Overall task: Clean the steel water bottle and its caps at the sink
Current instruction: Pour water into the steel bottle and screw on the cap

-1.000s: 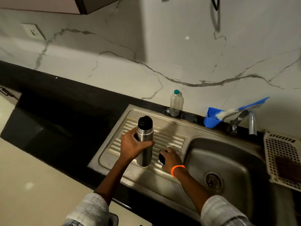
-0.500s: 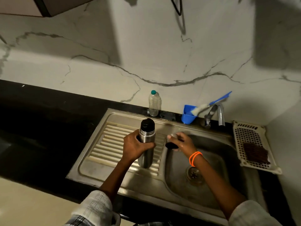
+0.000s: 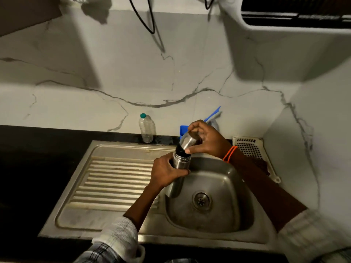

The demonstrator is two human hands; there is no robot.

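1. The steel bottle [image 3: 179, 168] is held in the air over the left edge of the sink basin [image 3: 224, 221], leaning with its top toward the far right.
2. The left hand [image 3: 167, 171] wraps round the middle of the bottle, fingers curled behind it and thumb across the front; this grip is closed firmly on the bottle body.
3. The right hand [image 3: 206, 138] is at the top of the bottle, its thumb and fingers pinching a steel cap [image 3: 188, 139] that sits tilted over the bottle's black neck [image 3: 180, 149].
4. Whether the cap is seated on the neck or just lifted off cannot be told; the black neck shows below its rim.
5. An orange thread band [image 3: 228, 153] circles the right wrist.
6. The ribbed draining board [image 3: 117, 179] lies to the left of the basin, and the round drain [image 3: 201, 201] is at the basin's bottom.
7. A clear plastic bottle [image 3: 146, 129] with a green top stands on the black tabletop [image 3: 47, 137] at the far edge, against the marble wall.
8. A blue holder [image 3: 182, 129] with a blue-handled brush [image 3: 213, 112] is just behind the right hand, partly hidden by it.
9. A white plastic tray [image 3: 248, 145] lies to the right of the sink, partly covered by the right forearm.
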